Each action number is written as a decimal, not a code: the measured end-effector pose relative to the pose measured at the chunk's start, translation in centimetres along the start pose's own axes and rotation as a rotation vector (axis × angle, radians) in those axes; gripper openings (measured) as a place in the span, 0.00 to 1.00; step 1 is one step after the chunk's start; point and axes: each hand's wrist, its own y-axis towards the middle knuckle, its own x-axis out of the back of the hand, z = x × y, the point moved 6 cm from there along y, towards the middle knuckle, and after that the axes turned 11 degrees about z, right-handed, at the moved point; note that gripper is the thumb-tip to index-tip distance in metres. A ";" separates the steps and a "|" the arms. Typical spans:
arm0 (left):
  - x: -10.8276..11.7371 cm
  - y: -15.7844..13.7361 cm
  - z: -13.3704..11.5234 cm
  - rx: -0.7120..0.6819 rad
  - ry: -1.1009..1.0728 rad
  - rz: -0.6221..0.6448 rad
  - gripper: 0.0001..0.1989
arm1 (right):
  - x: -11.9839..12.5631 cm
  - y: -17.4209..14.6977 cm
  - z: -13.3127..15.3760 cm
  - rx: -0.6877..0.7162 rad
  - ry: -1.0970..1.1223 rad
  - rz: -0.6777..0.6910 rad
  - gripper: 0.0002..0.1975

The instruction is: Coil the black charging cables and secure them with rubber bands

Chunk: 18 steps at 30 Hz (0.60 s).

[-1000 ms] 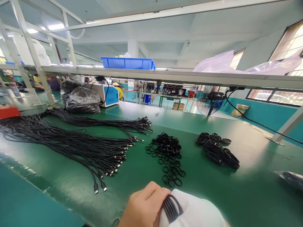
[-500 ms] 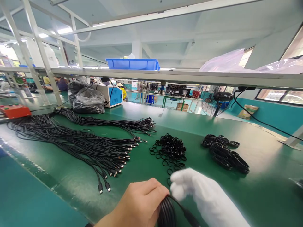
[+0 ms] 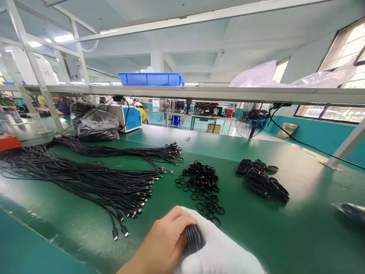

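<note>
Coiled black cable (image 3: 194, 239) over green bench (image 3: 285, 228), towards near edge | bare left hand (image 3: 167, 238) pinches its loops; white-gloved right hand (image 3: 218, 243) curls round them | probably light, springy; best gripped across every loop

Bare left hand (image 3: 169, 235), white-gloved right hand (image 3: 221, 243) gripping coiled black cable (image 3: 194, 238).

No legible text; marks on white container (image 3: 45, 67), upper left, too small and blurred to read.
</note>
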 end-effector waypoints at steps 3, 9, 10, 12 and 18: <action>0.1 0.0 0.7 0.150 -0.111 -0.007 0.12 | -0.6 -0.2 -0.4 -0.132 0.175 0.026 0.25; -0.3 0.3 2.0 0.375 -0.534 -0.017 0.07 | -0.6 -0.2 -0.6 -0.032 0.324 0.038 0.15; -0.4 0.4 2.2 0.396 -0.572 -0.011 0.07 | -0.5 -0.1 -0.7 -0.011 0.329 0.028 0.15; -0.6 0.6 2.4 0.433 -0.574 -0.018 0.07 | -0.5 -0.1 -1.1 -0.018 0.322 0.016 0.15; -0.8 1.2 3.8 0.501 -0.295 -0.074 0.06 | -0.6 0.1 -2.1 -0.115 0.288 -0.025 0.10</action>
